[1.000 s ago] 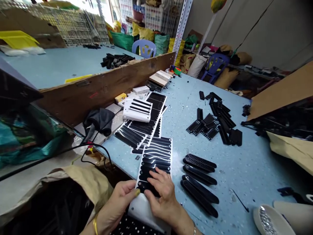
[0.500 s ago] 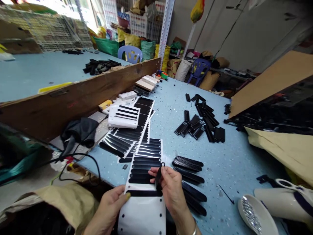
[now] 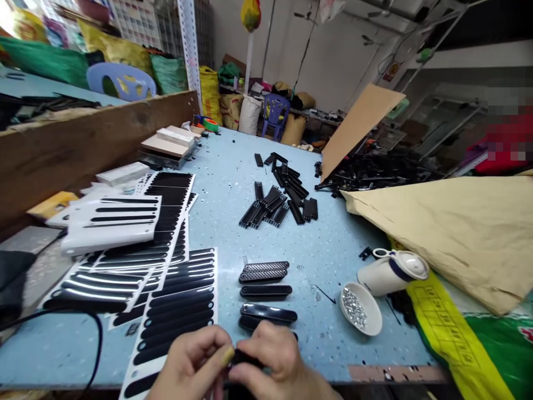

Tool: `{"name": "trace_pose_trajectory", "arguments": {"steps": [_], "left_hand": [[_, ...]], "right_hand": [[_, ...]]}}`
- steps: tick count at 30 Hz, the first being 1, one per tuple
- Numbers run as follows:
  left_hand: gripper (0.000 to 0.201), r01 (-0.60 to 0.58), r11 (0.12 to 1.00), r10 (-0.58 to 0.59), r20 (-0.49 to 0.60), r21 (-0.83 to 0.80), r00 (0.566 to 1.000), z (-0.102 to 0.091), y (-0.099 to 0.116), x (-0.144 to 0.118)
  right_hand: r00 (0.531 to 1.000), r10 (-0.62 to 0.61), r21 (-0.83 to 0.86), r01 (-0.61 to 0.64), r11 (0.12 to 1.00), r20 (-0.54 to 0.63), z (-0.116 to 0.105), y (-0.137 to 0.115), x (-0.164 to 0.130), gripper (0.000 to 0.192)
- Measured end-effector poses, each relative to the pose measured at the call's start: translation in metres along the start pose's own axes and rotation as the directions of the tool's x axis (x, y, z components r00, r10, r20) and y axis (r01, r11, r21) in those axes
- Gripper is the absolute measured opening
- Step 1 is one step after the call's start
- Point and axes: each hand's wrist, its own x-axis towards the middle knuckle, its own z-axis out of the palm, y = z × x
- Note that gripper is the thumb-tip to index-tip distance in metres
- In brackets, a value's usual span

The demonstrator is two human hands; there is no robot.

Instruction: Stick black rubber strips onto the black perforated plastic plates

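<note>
At the table's front edge my left hand [image 3: 200,358] and my right hand [image 3: 275,361] meet, fingertips pinched on a small dark black piece [image 3: 246,358], mostly hidden by the fingers. Just beyond them lie black rounded bars [image 3: 266,291] in short stacks, the farthest with a patterned top [image 3: 265,270]. To the left, a white sheet of black adhesive strips [image 3: 177,316] reaches under my left forearm. More strip sheets [image 3: 104,283] overlap behind it, with a curled white sheet [image 3: 112,222] on top.
Black slotted plastic pieces [image 3: 270,203] are heaped mid-table. A white bowl of small shiny parts [image 3: 368,314] stands right, beside a white lidded mug [image 3: 387,275]. Brown paper [image 3: 449,233] and a cardboard flap [image 3: 358,130] lie beyond. A wooden board [image 3: 104,128] borders the left.
The view has swung to the right. My left hand has let go of the strip sheet, which now lies on the table. Both hands have come together around the black piece.
</note>
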Motion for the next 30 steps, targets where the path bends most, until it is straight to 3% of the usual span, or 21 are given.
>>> {"name": "trace_pose_trajectory", "arguments": {"steps": [2, 5, 8, 10, 14, 17, 20, 22, 27, 30], "left_hand": [[0.037, 0.074, 0.994, -0.069, 0.069, -0.084, 0.995, 0.015, 0.01, 0.011], [0.04, 0.126, 0.978, -0.12, 0.045, -0.166, 0.992, 0.019, 0.016, 0.023], [0.04, 0.145, 0.973, -0.142, 0.031, -0.179, 0.989, 0.019, 0.017, 0.034], [0.039, 0.138, 0.978, -0.135, 0.026, -0.157, 0.99, 0.02, 0.015, 0.042], [0.039, 0.027, 1.0, -0.026, -0.124, 0.006, 0.992, 0.014, 0.007, 0.061], [0.038, -0.087, 0.958, 0.165, -0.28, 0.272, 0.946, 0.0, 0.005, 0.078], [0.03, -0.177, 0.797, 0.353, -0.208, 0.578, 0.912, -0.009, 0.007, 0.092], [0.027, -0.223, 0.713, 0.405, -0.131, 0.665, 0.905, -0.008, 0.006, 0.098], [0.025, -0.309, 0.662, 0.409, 0.016, 0.683, 0.912, -0.006, -0.009, 0.099], [0.025, -0.272, 0.645, 0.42, -0.034, 0.714, 0.907, -0.014, -0.014, 0.103]], "right_hand": [[0.997, -0.029, -0.059, 0.025, 0.998, -0.077, 0.005, 0.007, -0.014, 0.024], [0.965, -0.114, -0.142, 0.082, 0.986, -0.237, -0.006, 0.023, -0.026, 0.037], [0.932, -0.166, -0.193, 0.107, 0.975, -0.322, -0.019, 0.033, -0.03, 0.035], [0.938, -0.127, -0.152, 0.081, 0.985, -0.322, -0.024, 0.036, -0.029, 0.03], [0.954, 0.13, 0.062, -0.118, 0.991, -0.27, -0.039, 0.044, -0.014, 0.014], [0.898, 0.311, 0.148, -0.277, 0.949, -0.313, -0.056, 0.061, 0.005, 0.006], [0.873, 0.358, 0.172, -0.317, 0.933, -0.332, -0.061, 0.085, 0.021, 0.007], [0.885, 0.355, 0.175, -0.315, 0.933, -0.3, -0.055, 0.097, 0.024, 0.009], [0.902, 0.407, 0.081, -0.399, 0.913, -0.143, -0.045, 0.104, 0.011, 0.008], [0.911, 0.373, 0.085, -0.364, 0.928, -0.174, -0.052, 0.107, 0.014, 0.008]]}}
